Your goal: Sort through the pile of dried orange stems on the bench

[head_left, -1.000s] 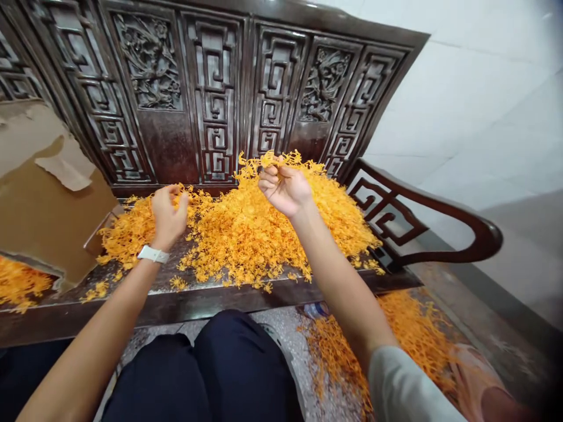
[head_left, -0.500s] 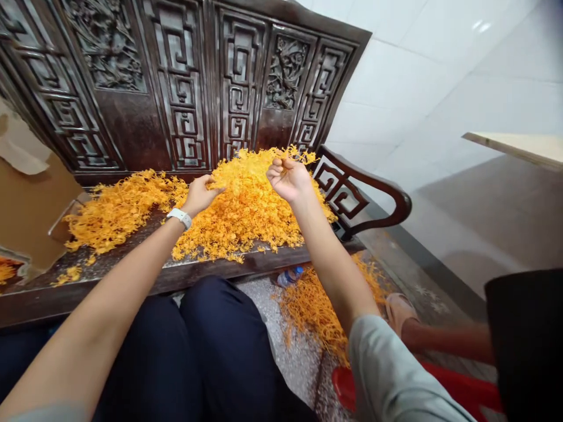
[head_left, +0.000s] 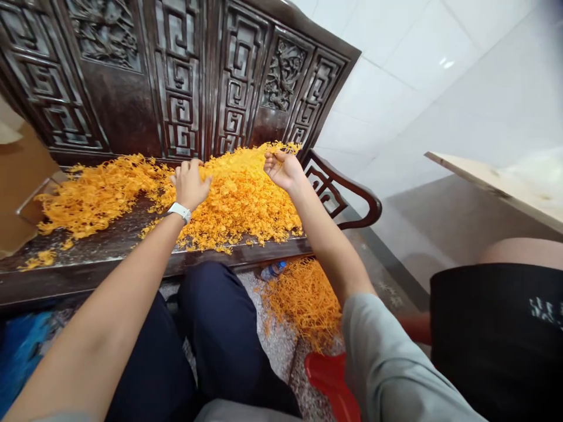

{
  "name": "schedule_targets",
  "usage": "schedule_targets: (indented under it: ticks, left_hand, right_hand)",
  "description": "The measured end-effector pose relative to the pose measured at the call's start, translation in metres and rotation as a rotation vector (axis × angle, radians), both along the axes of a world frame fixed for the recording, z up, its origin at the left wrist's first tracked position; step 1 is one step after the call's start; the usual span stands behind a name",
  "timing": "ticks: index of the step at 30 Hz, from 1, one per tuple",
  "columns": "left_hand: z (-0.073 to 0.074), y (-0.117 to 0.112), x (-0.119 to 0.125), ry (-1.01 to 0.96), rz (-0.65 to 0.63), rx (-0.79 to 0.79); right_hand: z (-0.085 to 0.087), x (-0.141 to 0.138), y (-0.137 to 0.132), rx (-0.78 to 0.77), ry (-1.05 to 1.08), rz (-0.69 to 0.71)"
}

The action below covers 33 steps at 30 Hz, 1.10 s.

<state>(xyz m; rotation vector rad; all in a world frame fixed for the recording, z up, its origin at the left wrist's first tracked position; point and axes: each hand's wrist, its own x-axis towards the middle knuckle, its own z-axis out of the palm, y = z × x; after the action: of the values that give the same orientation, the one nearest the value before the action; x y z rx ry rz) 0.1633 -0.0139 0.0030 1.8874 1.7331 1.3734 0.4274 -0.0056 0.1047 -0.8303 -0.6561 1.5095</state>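
Note:
A large heap of small yellow-orange branching pieces, apparently plastic, covers the right part of a dark wooden bench seat. My left hand hovers at the heap's left side, back upward, thumb and fingers apart, with nothing visible in it. Over the heap's upper right, my right hand has its fingers curled in and the fingertips drawn together, palm partly turned toward me. Anything held between those fingertips is too small to make out. A looser pile of similar orange pieces lies to the left.
A carved backrest and curved armrest bound the bench. At left stands a cardboard box. On the floor are orange strands, a bottle and a red plastic object. Another person in black clothing is at right.
My left hand has moved left and turned back-upward, with its fingers spreading. My right hand stays curled over the heap. The view has shifted, and the other person is closer in view.

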Motion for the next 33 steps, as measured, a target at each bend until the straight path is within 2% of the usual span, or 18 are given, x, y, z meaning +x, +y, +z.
schedule_targets:
  ticks: [2, 4, 6, 10, 13, 18, 22, 26, 29, 33]
  left_hand:
    - [0.003, -0.001, 0.004, -0.064, 0.088, -0.020]
    - [0.006, 0.002, 0.007, -0.144, 0.117, -0.032]
    - [0.009, 0.006, 0.011, -0.225, 0.072, -0.040]
    - [0.018, 0.016, 0.018, -0.386, -0.112, -0.012]
    - [0.021, 0.020, 0.022, -0.405, -0.147, 0.052]
    - [0.021, 0.020, 0.024, -0.382, -0.155, 0.168]
    - [0.021, 0.020, 0.036, -0.467, -0.343, 0.182]
    - [0.020, 0.023, 0.052, -0.708, -0.544, 0.044]
    - [0.021, 0.021, 0.054, -0.813, -0.583, -0.017]
    - [0.029, 0.014, 0.045, -0.862, -0.598, -0.003]
  right_hand:
    - [0.013, -0.015, 0.001, 0.054, -0.096, 0.069]
    - [0.027, -0.031, 0.001, 0.111, -0.161, 0.119]
    - [0.042, -0.045, 0.002, 0.175, -0.201, 0.152]
    - [0.070, -0.061, 0.001, 0.323, -0.293, 0.200]
    - [0.077, -0.064, -0.002, 0.429, -0.459, 0.193]
    - [0.060, -0.061, -0.001, 0.545, -0.729, 0.163]
    - [0.046, -0.059, -0.004, 0.556, -0.853, 0.173]
    - [0.039, -0.059, -0.015, 0.559, -0.809, 0.219]
    - [0.031, -0.061, -0.016, 0.534, -0.745, 0.232]
    - [0.016, -0.065, -0.011, 0.478, -0.677, 0.183]
